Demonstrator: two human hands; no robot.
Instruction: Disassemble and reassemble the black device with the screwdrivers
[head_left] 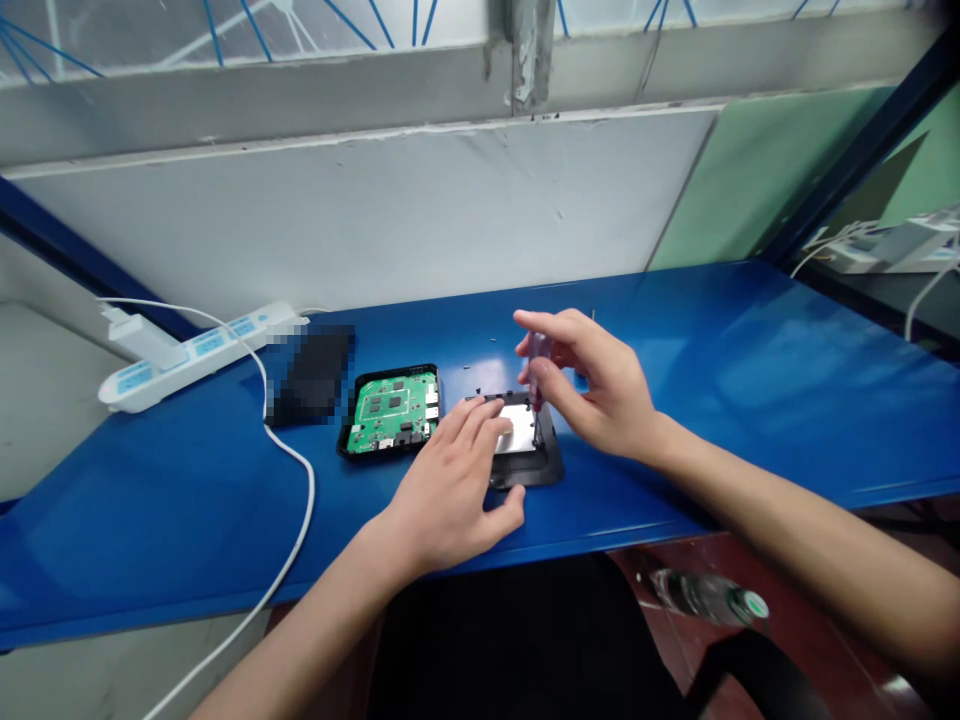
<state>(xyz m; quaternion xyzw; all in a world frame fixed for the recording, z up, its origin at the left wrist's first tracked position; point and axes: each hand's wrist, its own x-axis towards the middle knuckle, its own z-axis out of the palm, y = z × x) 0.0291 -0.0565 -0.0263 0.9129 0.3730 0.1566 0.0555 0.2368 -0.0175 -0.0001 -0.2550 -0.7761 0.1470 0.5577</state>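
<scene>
My right hand [592, 380] grips a small screwdriver [538, 365] with a clear reddish handle. The screwdriver stands nearly upright, its tip at the right edge of a silver metal plate [517, 440]. That plate lies in a black plastic cover [553, 465] on the table. My left hand [457, 480] rests over the left part of the cover, fingers stretched out and pressing on it, thumb apart at the near edge. Left of it sits a black case half [343, 440] holding a green circuit board [390, 405] with ports along two sides.
Tiny dark screws [478, 391] lie behind the cover. A black flat object [319, 375], partly blurred out, is at the left. Behind it stands a white power strip [202, 350], its white cable [311, 480] crossing the blue table [187, 500]. A plastic bottle [705, 595] is below the table.
</scene>
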